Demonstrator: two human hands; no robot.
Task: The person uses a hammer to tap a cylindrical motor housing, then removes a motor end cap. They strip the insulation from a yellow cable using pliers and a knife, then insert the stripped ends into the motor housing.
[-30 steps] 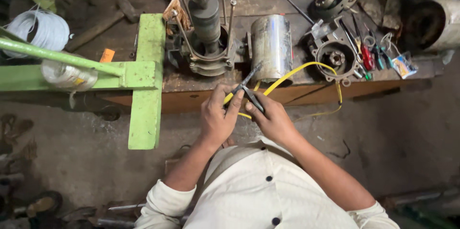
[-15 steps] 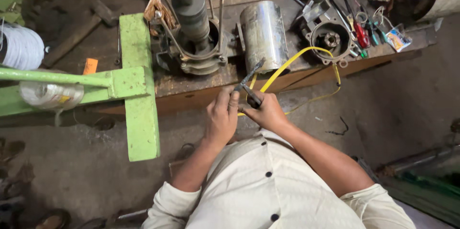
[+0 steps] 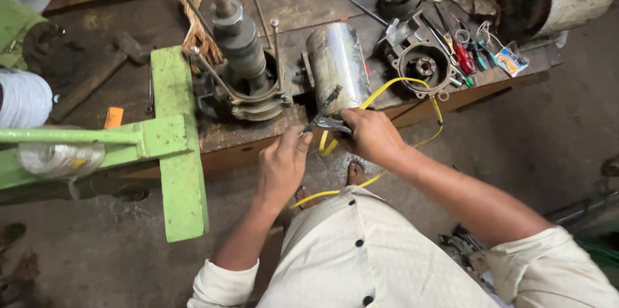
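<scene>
The right hand (image 3: 369, 135) is closed around the handles of a pair of pliers (image 3: 324, 113), whose tips point up toward the shiny metal motor casing (image 3: 338, 66) at the edge of the counter (image 3: 309, 5). The left hand (image 3: 282, 165) pinches the yellow wire (image 3: 380, 89) just beside them, fingers curled. With fingertips so close to the tool's tips, a slip could nip skin, and a hard tug on the looped wire might drag the loose screwdrivers (image 3: 461, 50) off the counter.
</scene>
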